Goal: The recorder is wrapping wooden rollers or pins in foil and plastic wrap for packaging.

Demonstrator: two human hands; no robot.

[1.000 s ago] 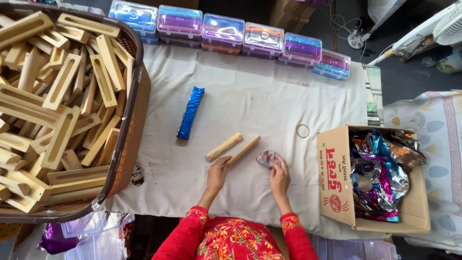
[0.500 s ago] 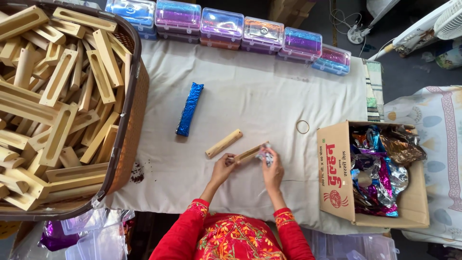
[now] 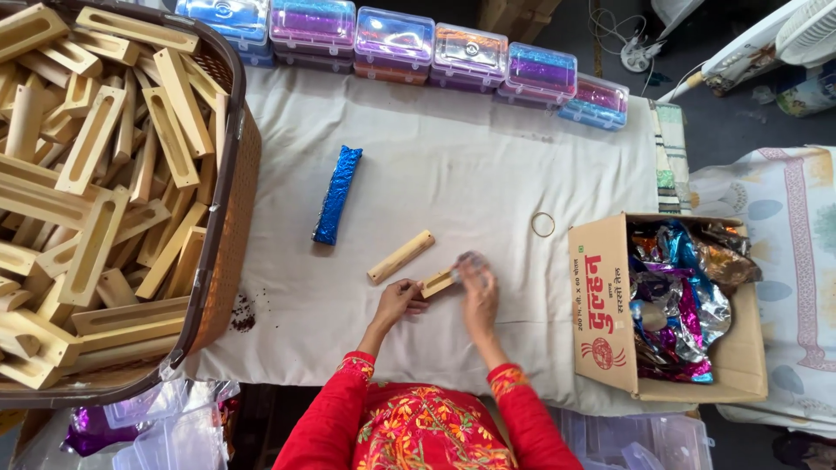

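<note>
1. Both hands grip one wooden block: my left hand pinches its near end, my right hand closes over the far end, pressing a shiny foil piece against it.
2. Block sits low over the white cloth; whether it touches, I cannot tell.
3. Risk: foil looks thin and crumpled; a hard pull could tear it.
4. Risk: only fingertips hold the near end, so the block may twist and the wrap go on skewed.
5. Just left of the grip lies a second bare block; a sweeping wrist could knock it.
6. Further left lies a blue-wrapped block, and off to the right a cardboard box of foil sheets, both well apart.
</note>
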